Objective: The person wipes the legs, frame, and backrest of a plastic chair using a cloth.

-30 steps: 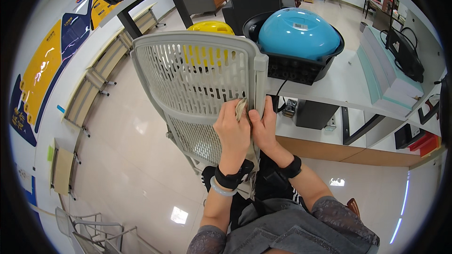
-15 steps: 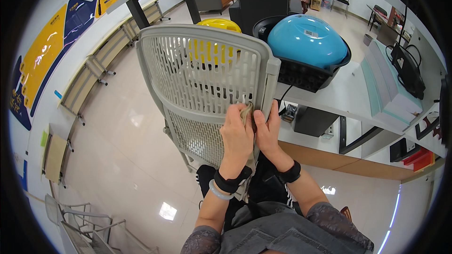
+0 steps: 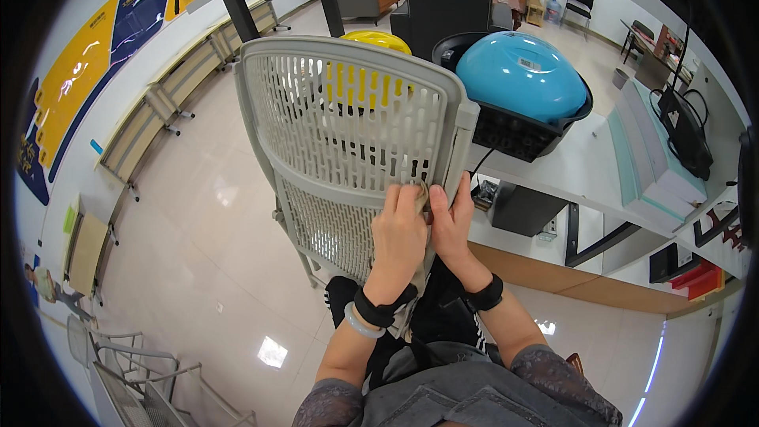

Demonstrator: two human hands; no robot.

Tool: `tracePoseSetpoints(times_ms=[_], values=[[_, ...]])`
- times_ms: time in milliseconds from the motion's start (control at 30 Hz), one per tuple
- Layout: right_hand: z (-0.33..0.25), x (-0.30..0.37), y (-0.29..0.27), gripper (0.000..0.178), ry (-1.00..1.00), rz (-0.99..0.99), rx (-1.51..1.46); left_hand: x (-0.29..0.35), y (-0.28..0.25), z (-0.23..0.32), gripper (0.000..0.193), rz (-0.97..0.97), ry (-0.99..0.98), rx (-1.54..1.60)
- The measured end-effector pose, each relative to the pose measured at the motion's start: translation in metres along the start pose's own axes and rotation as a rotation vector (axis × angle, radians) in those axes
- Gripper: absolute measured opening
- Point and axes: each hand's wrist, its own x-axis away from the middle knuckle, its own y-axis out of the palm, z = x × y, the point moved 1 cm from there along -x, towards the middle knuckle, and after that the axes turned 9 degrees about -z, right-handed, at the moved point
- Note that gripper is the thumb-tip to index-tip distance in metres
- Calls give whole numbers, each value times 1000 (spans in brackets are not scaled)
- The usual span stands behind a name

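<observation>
A light grey plastic chair (image 3: pixel 348 130) with a slotted backrest stands upright right in front of me. My left hand (image 3: pixel 399 229) is closed on a beige cloth (image 3: pixel 422 199), its bent fingertips pressed to the slots near the backrest's right side. More of what looks like the same fabric hangs below, beside my wrist. Just to the right, my right hand (image 3: pixel 455 225) grips the chair's right side frame, thumb in front. Its other fingers are partly hidden by the frame.
Right of the chair, a white shelf unit (image 3: pixel 585 162) holds a blue domed object (image 3: pixel 518 75) in a black tray. A yellow object (image 3: pixel 371 83) shows behind the slots. Folded tables (image 3: pixel 190 71) line the left wall; grey metal chairs (image 3: pixel 134 372) stand lower left. A person (image 3: pixel 51 289) is at the far left.
My left hand's fingers have shifted on the cloth and now bend against the slots. My right hand keeps its hold. A person has come into view at the left edge. The view has shifted slightly.
</observation>
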Motion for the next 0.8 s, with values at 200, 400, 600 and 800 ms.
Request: tracePoseSetpoints(times_ms=[200, 400, 600, 800], values=[[1, -2, 0, 29, -85, 31, 66, -18, -2, 6, 23, 62, 59, 24], [-4, 1, 0, 25, 26, -3, -15, 4, 1, -3, 20, 6, 25, -81], [-2, 1, -4, 24, 81, -28, 4, 3, -13, -9, 18, 115, 13, -26], [-1, -1, -2, 25, 71, -23, -35, 10, -5, -13, 15, 119, -59, 22]])
